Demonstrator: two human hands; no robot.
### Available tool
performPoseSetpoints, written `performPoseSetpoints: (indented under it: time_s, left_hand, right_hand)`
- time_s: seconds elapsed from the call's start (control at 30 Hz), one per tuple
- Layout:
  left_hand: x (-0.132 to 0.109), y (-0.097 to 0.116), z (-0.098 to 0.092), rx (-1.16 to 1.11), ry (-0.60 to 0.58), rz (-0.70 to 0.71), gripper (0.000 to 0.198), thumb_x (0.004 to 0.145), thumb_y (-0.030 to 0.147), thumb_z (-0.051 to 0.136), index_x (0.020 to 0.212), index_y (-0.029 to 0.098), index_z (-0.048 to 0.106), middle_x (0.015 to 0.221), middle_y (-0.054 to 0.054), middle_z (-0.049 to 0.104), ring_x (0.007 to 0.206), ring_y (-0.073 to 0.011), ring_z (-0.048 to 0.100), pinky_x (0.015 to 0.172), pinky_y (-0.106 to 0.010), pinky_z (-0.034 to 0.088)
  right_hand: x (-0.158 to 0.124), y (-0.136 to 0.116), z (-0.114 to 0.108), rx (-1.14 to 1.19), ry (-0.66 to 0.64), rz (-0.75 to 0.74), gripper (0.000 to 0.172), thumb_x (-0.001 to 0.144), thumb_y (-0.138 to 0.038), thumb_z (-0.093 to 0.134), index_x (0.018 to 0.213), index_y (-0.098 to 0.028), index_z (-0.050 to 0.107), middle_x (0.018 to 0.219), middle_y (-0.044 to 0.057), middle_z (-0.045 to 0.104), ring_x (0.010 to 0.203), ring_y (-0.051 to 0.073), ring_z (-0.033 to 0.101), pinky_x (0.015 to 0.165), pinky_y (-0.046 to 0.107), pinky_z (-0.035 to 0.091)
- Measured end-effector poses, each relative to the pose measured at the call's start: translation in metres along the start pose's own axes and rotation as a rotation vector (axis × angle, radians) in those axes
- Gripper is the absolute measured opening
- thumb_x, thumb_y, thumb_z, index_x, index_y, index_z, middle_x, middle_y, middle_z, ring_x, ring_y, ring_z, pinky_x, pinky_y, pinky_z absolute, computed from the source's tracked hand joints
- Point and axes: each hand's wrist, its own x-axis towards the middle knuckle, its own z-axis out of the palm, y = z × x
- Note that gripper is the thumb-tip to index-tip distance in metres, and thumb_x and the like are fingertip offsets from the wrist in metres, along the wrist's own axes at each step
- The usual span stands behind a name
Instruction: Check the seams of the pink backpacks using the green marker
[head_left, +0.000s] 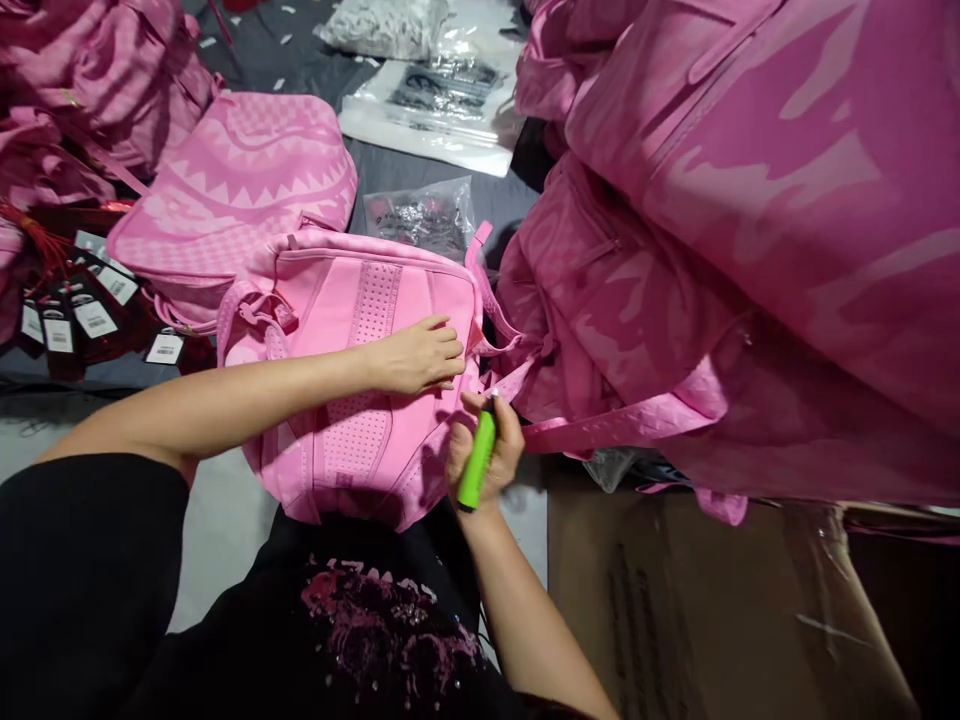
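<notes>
Pink backpack: set with its padded back panel facing up, at the near edge of the dark grey worktop, directly in front of the person's black shirt.
Left hand: laid palm down on the panel, near its right side; whether cloth is pinched beneath cannot be told.
Right hand: closed around a bright green marker, which is held tilted just beside the backpack's lower right side.
Patterned backpack: partly overlapped by the first one, printed with pale zigzag teeth and checks.
Tags: heaped at the left, white labels shown on dark red card.
Clear packet: placed just beyond the pink backpack, with white plastic bags farther back.
Camouflage backpacks: piled high on the right, above a cardboard box.
</notes>
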Motion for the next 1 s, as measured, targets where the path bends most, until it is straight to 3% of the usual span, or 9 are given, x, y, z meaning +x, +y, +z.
performPoseSetpoints:
  time_s: [0.07,0.2,0.4,0.47,0.57,0.63,0.73,0.87,1.0]
  left_hand:
    - [0.011,-0.001,0.002,0.019,-0.089,0.040,0.031,0.098,0.037,0.049,0.086,0.018,0.069,0.094,-0.010,0.069,0.091,-0.0231,0.058,0.095,-0.042,0.037]
    - [0.008,-0.018,-0.010,0.044,-0.202,0.058,0.037,0.099,0.045,0.046,0.085,0.020,0.070,0.096,-0.007,0.066,0.099,-0.0231,0.054,0.104,-0.043,0.034]
    - [-0.007,-0.072,-0.047,0.066,-0.154,-0.333,0.048,0.095,0.058,0.045,0.096,0.016,0.069,0.120,-0.004,0.056,0.140,-0.0330,0.031,0.120,-0.058,0.009]
    - [-0.008,-0.065,-0.046,0.014,-0.212,-0.372,0.046,0.091,0.059,0.051,0.098,0.017,0.068,0.121,-0.004,0.056,0.141,-0.0348,0.031,0.120,-0.059,0.010]
    - [-0.011,-0.033,-0.030,-0.003,-0.256,-0.210,0.036,0.085,0.053,0.065,0.097,0.019,0.069,0.108,-0.006,0.062,0.123,-0.0297,0.047,0.121,-0.055,0.017]
    - [-0.016,-0.013,-0.015,0.045,-0.186,-0.133,0.035,0.081,0.050,0.071,0.096,0.018,0.068,0.100,-0.006,0.064,0.110,-0.0267,0.053,0.121,-0.053,0.023]
    - [-0.026,0.002,0.001,0.134,-0.056,-0.158,0.032,0.081,0.046,0.073,0.097,0.019,0.067,0.098,-0.005,0.062,0.104,-0.0247,0.053,0.121,-0.053,0.027]
    - [-0.037,0.005,0.009,0.165,0.041,-0.170,0.018,0.096,0.035,0.054,0.094,0.024,0.067,0.096,0.000,0.060,0.106,-0.0207,0.052,0.123,-0.050,0.025]
    - [-0.044,0.007,0.012,0.182,0.101,-0.132,0.037,0.104,0.025,0.033,0.092,0.025,0.069,0.091,0.003,0.060,0.105,-0.0152,0.053,0.123,-0.044,0.027]
  right_hand:
    - [0.005,0.014,0.015,-0.054,-0.054,-0.116,0.051,0.091,-0.052,0.055,0.132,-0.021,0.052,0.110,0.014,0.071,0.102,0.026,0.071,0.094,0.046,0.057]
    - [0.011,0.036,0.027,-0.121,-0.122,-0.122,0.046,0.092,-0.050,0.053,0.127,-0.021,0.055,0.101,0.013,0.071,0.093,0.025,0.071,0.090,0.045,0.059]
    - [0.014,0.027,0.024,0.026,-0.052,0.049,0.041,0.090,-0.041,0.057,0.125,-0.021,0.049,0.094,0.006,0.071,0.083,0.019,0.071,0.081,0.036,0.058]
    - [0.019,0.017,0.022,0.062,-0.031,0.161,0.040,0.087,-0.044,0.062,0.117,-0.020,0.053,0.089,0.003,0.070,0.076,0.017,0.070,0.074,0.032,0.057]
    - [0.032,0.001,0.017,0.039,-0.087,0.276,0.033,0.086,-0.049,0.064,0.099,-0.018,0.062,0.077,0.000,0.066,0.065,0.015,0.063,0.067,0.029,0.052]
    - [0.040,-0.007,0.014,0.045,-0.134,0.300,0.030,0.087,-0.048,0.063,0.089,-0.018,0.065,0.070,-0.002,0.063,0.062,0.014,0.058,0.065,0.028,0.049]
    - [0.049,-0.013,0.012,0.077,-0.172,0.344,0.024,0.087,-0.043,0.062,0.084,-0.019,0.062,0.065,-0.004,0.059,0.058,0.012,0.053,0.060,0.026,0.045]
    - [0.055,-0.012,0.010,0.103,-0.256,0.392,0.024,0.086,-0.042,0.062,0.077,-0.020,0.057,0.065,-0.005,0.057,0.058,0.012,0.051,0.060,0.026,0.043]
    - [0.055,-0.011,0.011,0.069,-0.317,0.387,0.030,0.084,-0.046,0.066,0.070,-0.021,0.057,0.064,-0.004,0.058,0.059,0.013,0.051,0.062,0.028,0.045]
